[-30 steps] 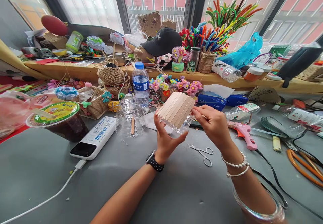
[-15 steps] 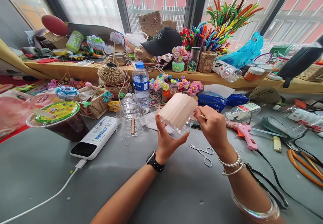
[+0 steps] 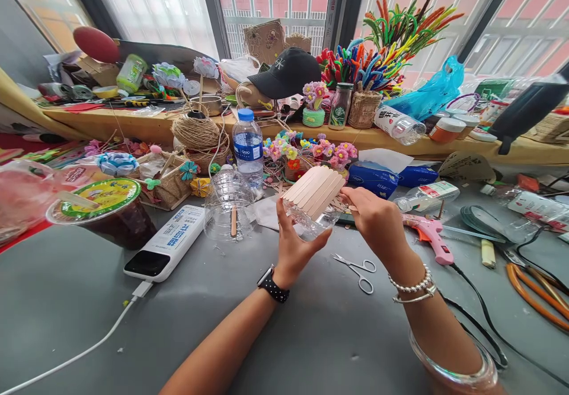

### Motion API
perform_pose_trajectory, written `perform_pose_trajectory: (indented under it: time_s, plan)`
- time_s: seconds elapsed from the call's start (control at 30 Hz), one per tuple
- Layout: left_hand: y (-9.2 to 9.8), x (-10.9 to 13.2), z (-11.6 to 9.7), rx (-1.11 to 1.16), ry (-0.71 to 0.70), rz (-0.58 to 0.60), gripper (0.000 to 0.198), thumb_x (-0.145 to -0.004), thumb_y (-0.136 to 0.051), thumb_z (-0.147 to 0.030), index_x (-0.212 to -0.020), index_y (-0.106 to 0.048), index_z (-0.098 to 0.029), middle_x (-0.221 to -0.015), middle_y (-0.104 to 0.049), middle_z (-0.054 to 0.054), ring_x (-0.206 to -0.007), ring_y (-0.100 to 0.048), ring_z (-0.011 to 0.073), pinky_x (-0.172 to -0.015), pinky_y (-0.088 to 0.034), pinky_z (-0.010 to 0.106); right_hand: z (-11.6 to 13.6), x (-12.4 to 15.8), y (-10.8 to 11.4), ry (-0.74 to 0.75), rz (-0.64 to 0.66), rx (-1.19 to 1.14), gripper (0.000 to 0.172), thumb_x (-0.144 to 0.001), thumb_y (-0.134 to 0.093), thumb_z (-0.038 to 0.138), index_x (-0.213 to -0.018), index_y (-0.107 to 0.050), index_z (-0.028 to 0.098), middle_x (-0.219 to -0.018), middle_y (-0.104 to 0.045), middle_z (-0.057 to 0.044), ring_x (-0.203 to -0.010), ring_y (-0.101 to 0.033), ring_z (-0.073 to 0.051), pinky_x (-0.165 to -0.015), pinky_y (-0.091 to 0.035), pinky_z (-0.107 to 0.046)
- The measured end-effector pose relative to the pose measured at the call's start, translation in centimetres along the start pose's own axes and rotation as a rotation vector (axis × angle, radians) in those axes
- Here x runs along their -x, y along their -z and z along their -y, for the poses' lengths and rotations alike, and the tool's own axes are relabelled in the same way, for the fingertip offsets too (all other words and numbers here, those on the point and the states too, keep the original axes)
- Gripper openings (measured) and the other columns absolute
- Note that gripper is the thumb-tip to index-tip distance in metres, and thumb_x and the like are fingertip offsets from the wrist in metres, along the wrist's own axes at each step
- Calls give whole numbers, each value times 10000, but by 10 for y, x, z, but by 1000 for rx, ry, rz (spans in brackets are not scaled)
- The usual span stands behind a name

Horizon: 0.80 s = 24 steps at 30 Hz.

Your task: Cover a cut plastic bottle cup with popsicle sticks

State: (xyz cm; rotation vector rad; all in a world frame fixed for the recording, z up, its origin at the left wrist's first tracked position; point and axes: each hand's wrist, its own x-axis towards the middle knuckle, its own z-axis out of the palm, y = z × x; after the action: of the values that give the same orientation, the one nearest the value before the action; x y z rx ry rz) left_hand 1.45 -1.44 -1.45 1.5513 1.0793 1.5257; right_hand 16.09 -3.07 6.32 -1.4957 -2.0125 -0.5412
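My left hand (image 3: 294, 247) grips a cut clear plastic bottle base (image 3: 311, 220) that has several flat wooden craft sticks (image 3: 315, 190) lying side by side across its outside. My right hand (image 3: 377, 223) is closed on the right edge of this piece, fingers pinched at the ends of the sticks. The piece is held above the grey table (image 3: 89, 312). Small scissors (image 3: 358, 269) lie on the table just below my right hand. A pink glue gun (image 3: 427, 236) rests to the right of that hand.
A cut bottle top (image 3: 229, 205) with one stick, a water bottle (image 3: 248, 147), a twine ball (image 3: 197, 131), a white power bank (image 3: 166, 244) with cable and a lidded bowl (image 3: 104, 204) stand left. Paper flowers, tissue packs, pipe cleaners (image 3: 386, 39) and a cap (image 3: 287, 72) crowd the back.
The stick-covered bottle piece was turned in my hands, blurred half a second ago, and now sits a little lower and more tilted. My right hand shifted slightly along its right edge.
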Motion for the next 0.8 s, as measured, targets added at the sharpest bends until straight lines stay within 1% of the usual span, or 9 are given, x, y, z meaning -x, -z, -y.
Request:
perform_pose_trajectory:
  time_s: [0.17,0.3,0.5,0.63,0.8]
  plan:
    - [0,0,-1,-40,-9,14,1083,-543,-727,-340,-1333,4,-227,-1386,-199,192,-1212,-351,299,-969,-309,480,-2,1,-3,-11,-14,-53,311,-837,-329,129,-962,-614,115,-815,-658,-102,-709,-608,-164,-571,-429,-246]
    - [1,0,0,-36,-11,18,1086,-542,-725,-346,-1337,5,-226,-1384,-212,187,-1214,-349,299,-965,-314,470,-5,3,-7,25,-40,-39,311,-821,-330,107,-957,-609,122,-834,-663,-96,-708,-609,-161,-576,-438,-245]
    - [2,-1,2,-86,-42,15,1081,-546,-718,-349,-1336,5,-208,-1382,-205,202,-1212,-346,307,-959,-317,470,-4,3,-11,44,-74,-8,283,-840,-340,134,-921,-610,106,-825,-667,-100,-688,-604,-164,-546,-417,-238]
    - [3,-2,1,-91,-28,7,1075,-545,-717,-351,-1339,-9,-198,-1380,-214,197,-1225,-323,303,-964,-309,471,-2,3,-13,30,-67,16,274,-851,-348,156,-924,-607,107,-818,-665,-95,-678,-598,-161,-537,-400,-233]
    - [3,-2,-2,-95,-16,16,1068,-557,-710,-346,-1342,-3,-191,-1374,-239,190,-1208,-349,293,-959,-324,455,2,4,-15,10,-102,70,260,-857,-362,174,-886,-612,109,-793,-656,-90,-624,-585,-147,-507,-360,-226]
